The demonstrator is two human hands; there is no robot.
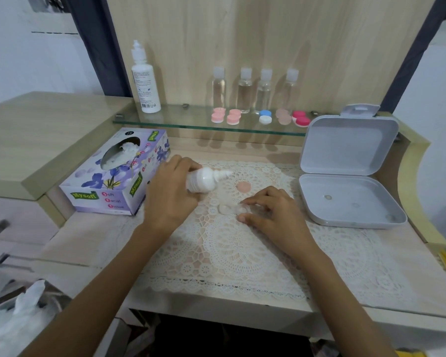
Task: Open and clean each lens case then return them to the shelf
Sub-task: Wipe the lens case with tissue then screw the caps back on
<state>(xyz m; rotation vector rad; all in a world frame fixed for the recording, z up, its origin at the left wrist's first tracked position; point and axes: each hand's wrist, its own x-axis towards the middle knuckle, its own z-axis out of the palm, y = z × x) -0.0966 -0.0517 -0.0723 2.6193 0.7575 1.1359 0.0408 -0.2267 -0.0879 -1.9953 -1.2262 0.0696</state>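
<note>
My left hand (169,191) grips a small white squeeze bottle (204,179), tilted with its nozzle pointing right over the lace mat. My right hand (273,212) pinches an open clear lens case (233,209) that lies on the mat; one cup shows to the left of my fingers. A loose pale pink cap (243,187) lies just behind it. On the glass shelf (180,124) stand several closed lens cases: two pink ones (225,116), a blue and white one (265,117), a beige one (283,116) and a red one (301,118).
A tissue box (113,173) sits left of the mat. An open grey plastic box (348,176) stands at the right. A tall white solution bottle (145,81) and several small clear bottles (255,90) line the shelf.
</note>
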